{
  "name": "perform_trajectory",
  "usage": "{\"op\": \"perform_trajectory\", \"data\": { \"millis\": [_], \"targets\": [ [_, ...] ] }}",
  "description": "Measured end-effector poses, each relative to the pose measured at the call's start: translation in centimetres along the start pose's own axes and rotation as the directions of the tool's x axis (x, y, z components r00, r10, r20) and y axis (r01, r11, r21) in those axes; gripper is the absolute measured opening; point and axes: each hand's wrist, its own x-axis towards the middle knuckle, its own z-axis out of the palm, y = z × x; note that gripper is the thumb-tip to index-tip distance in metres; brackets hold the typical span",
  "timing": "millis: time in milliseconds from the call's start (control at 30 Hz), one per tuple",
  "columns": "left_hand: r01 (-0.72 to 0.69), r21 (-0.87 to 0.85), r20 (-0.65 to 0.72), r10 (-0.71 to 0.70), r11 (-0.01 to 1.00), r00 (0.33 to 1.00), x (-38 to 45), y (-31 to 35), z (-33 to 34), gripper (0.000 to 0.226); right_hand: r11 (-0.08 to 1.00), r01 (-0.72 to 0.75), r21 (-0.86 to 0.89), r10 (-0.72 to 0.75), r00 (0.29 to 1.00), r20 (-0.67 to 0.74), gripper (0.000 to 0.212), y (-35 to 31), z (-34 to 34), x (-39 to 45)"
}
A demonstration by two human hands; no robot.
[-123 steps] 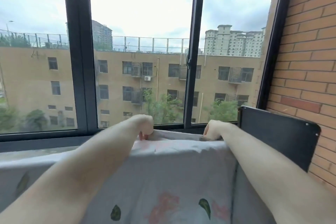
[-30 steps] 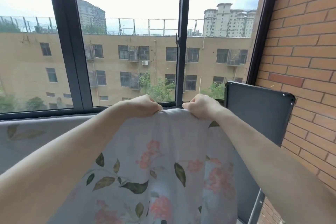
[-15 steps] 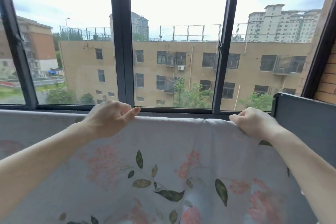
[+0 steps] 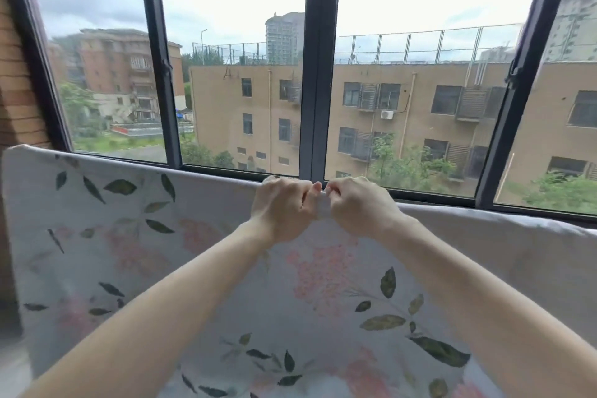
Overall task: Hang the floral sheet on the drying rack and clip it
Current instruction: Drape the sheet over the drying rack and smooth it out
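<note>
Both hands at the sheet's top edge

The floral sheet (image 4: 323, 284) hangs spread below the window frame (image 4: 318, 74); left hand (image 4: 284, 203) and right hand (image 4: 358, 205) touch, fingers curled, pinching its top fold.

Support: a drying rack, wholly hidden under its load; only the straight top line shows. Load: one floral sheet (image 4: 135, 236), pale with pink blooms and green leaves, draped over it below the window.
</note>
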Motion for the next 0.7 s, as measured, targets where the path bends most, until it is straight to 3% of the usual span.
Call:
{"op": "perform_trajectory", "data": {
  "millis": [200,367,567,700],
  "targets": [
    [-0.034,-0.055,0.116,0.040,0.998,0.992,-1.7,-4.7,-1.5,0.037,0.981,-0.114,-0.158,0.070,0.962,-0.264,0.045,-5.1,3.7,1.3],
    [-0.003,-0.118,0.133,0.019,0.993,0.991,-4.5,-13.2,-4.5,0.032,0.965,-0.220,-0.142,0.168,0.935,-0.313,0.050,-7.3,4.8,1.5],
    [0.139,0.024,0.183,-0.141,0.990,0.973,-6.6,-26.0,-9.1,0.040,0.920,-0.385,-0.080,0.338,0.879,-0.337,0.050,-5.8,3.4,-0.4],
    [0.257,0.060,0.222,-0.264,0.965,0.939,-7.3,-33.7,-12.0,0.045,0.878,-0.479,-0.012,0.446,0.826,-0.344,0.045,-8.6,3.4,-0.2]
  ]
}}
